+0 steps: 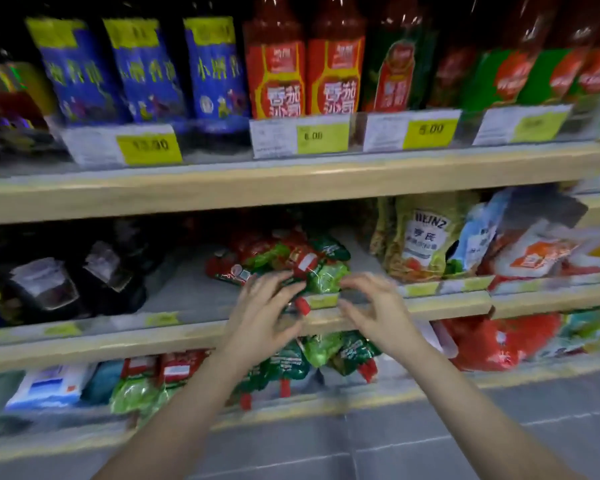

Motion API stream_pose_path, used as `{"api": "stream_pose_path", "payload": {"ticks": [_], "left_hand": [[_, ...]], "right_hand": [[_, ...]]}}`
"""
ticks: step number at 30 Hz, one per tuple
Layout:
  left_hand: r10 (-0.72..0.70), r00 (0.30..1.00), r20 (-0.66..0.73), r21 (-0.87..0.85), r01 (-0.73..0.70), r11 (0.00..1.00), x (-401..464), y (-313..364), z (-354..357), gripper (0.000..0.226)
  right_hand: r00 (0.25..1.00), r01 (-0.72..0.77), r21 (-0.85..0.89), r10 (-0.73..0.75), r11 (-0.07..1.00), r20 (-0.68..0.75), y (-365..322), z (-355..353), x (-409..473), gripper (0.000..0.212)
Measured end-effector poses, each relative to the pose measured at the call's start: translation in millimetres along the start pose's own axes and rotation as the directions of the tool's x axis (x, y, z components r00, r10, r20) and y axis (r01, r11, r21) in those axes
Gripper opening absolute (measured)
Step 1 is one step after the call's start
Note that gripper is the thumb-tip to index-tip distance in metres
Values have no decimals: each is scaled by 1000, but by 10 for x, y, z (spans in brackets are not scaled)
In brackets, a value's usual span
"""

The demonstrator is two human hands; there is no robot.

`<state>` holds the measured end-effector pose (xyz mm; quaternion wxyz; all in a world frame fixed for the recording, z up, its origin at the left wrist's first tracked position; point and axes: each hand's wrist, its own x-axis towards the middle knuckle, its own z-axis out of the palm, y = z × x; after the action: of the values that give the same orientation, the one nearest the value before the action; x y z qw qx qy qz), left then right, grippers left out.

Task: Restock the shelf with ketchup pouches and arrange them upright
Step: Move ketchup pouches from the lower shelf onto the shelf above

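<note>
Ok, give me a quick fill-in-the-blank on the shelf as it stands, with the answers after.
1. The ketchup pouches on the middle shelf lie in a ___ rather than upright.
2. The left hand touches a pouch with a ___ cap.
3. The Heinz pouch stands to the ___ of the pile.
4. The right hand holds ___.

Answers: heap; red; right; nothing
</note>
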<state>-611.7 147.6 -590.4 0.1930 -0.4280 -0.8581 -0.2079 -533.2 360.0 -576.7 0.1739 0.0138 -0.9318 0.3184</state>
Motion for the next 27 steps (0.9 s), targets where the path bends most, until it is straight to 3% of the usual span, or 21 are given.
{"api": "stream_pose_path", "payload": {"ticks": [6, 9, 11, 13, 17, 20, 24, 27], "left_hand": [[51, 981, -187, 54, -42, 998, -49, -178, 394, 47], [79, 963, -256, 48, -69, 997, -75, -184, 405, 51], [102, 969, -224, 84, -85, 993, -30, -187, 336, 57], [94, 989, -117, 177, -72, 982, 69, -207, 252, 65], [-67, 995, 68, 207, 51, 977, 182, -253, 147, 61], [-42, 996, 79, 241, 22, 970, 132, -294, 105, 53], [-24, 999, 35, 254, 14, 967, -45, -464, -74, 47], [-20, 999, 41, 266, 8, 964, -204, -673, -234, 44]], "right_hand": [[975, 130, -173, -158, 976, -157, 289, 381, 24, 25], [975, 120, -183, -151, 976, -164, 261, 381, 34, 28], [988, 80, -176, -102, 981, -118, 201, 326, 85, 36], [998, 9, -285, -25, 958, -51, 166, 273, 183, 49], [958, -190, -428, 261, 883, 114, 85, 229, 417, 58], [942, -219, -346, 291, 912, 170, 33, 203, 504, 50], [943, -300, 63, 285, 952, 174, -163, 167, 559, 38], [927, -337, 224, 281, 914, 249, -404, 287, 664, 36]]}}
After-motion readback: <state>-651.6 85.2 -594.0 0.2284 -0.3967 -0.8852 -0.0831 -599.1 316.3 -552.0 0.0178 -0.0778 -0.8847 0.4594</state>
